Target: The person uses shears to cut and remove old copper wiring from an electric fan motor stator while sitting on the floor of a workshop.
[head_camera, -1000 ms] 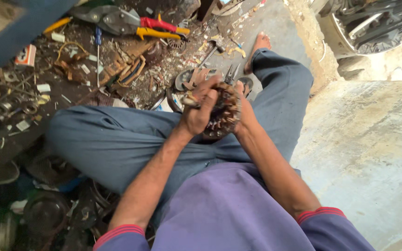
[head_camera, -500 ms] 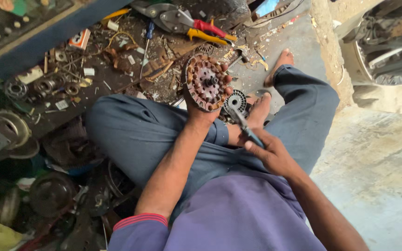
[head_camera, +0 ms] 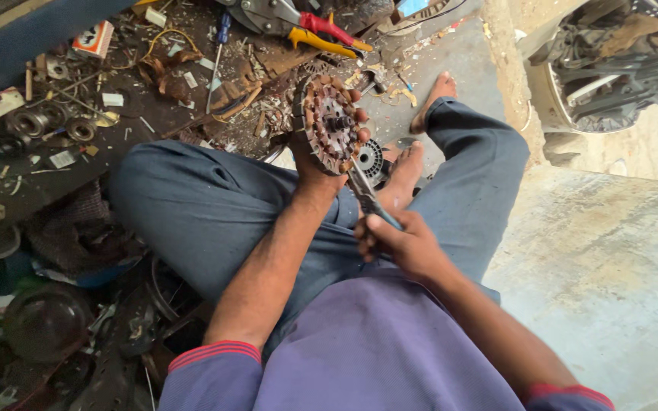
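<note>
Held up over the knees, the round copper-wound stator (head_camera: 333, 122) looks heavy and rigid, best gripped by its rim as the left hand (head_camera: 315, 156) does, fingers clamped; right hand (head_camera: 405, 247) grips pliers (head_camera: 367, 194), probably.

The round motor part (head_camera: 330, 125) in the left hand (head_camera: 310, 156) is rusty brown with a dark centre and a ring of coppery brown lumps round the edge, and the pliers (head_camera: 371, 199) in the right hand (head_camera: 401, 245) look grey with bluish handles. Trousers (head_camera: 199, 213) are a dull blue-grey, the shirt (head_camera: 375, 350) is purple with red-and-dark striped cuffs, and the floor (head_camera: 611, 266) is pale grey-beige with darker patches. Up top there's a pair of cutters (head_camera: 321, 30) with red and yellow handles, a blue-handled screwdriver (head_camera: 218, 49), a small red-and-white box (head_camera: 93, 39), all on a blackish, grimy bench (head_camera: 127, 122).
</note>
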